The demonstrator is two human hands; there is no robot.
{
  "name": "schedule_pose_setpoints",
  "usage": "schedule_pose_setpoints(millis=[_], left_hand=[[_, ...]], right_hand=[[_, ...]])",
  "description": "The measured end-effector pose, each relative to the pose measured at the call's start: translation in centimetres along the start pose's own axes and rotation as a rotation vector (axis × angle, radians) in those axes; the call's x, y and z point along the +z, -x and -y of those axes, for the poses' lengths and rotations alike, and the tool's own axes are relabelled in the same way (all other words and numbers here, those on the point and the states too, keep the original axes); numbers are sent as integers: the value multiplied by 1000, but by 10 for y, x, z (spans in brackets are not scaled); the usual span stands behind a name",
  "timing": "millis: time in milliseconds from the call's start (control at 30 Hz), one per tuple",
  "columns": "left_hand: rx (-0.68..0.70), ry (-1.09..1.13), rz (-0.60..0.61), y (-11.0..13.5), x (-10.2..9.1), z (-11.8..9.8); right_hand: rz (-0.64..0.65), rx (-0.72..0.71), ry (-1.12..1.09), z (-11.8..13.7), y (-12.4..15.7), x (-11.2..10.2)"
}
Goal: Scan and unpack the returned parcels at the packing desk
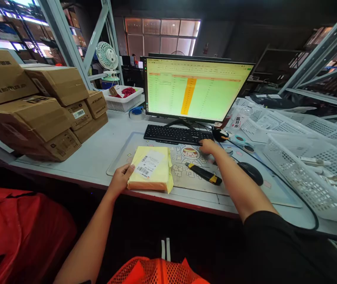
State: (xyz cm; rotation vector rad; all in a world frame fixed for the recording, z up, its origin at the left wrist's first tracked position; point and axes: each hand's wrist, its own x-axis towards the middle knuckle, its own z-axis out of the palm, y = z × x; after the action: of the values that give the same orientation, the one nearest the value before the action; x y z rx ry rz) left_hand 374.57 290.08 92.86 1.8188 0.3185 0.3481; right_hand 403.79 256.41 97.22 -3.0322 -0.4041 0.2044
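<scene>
My left hand (121, 178) grips the left edge of a yellow parcel (159, 165), its thumb on top and the other fingers at the side. The parcel lies flat at the table's front edge and bears a white label (149, 163) with barcodes. My right hand (208, 146) is at the lower right end of a black keyboard (174, 134), a finger stretched to the keys; it holds nothing I can see. Between the hands lies a black and yellow utility knife (203, 173) on a printed desk mat (183, 185). A black mouse (250, 173) sits beside my right forearm.
A monitor (198, 90) showing a spreadsheet stands behind the keyboard. Brown cardboard boxes (38, 118) are stacked at left, near a white basket (123, 103) and a fan (107, 56). White perforated baskets (310, 173) line the right side. A black cable (292, 191) crosses the mat.
</scene>
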Motion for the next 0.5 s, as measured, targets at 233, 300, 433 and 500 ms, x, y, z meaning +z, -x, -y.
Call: schedule_pose_setpoints(millis=[233, 300, 433, 500], left_hand=[[19, 52, 17, -1, 3, 3], [42, 75, 4, -2, 4, 4], [76, 61, -52, -7, -6, -7], [174, -63, -166, -7, -18, -23]], right_hand=[[51, -39, -2, 9, -14, 5], [63, -67, -7, 15, -9, 2], [123, -253, -36, 23, 35, -3], [173, -341, -44, 20, 71, 2]])
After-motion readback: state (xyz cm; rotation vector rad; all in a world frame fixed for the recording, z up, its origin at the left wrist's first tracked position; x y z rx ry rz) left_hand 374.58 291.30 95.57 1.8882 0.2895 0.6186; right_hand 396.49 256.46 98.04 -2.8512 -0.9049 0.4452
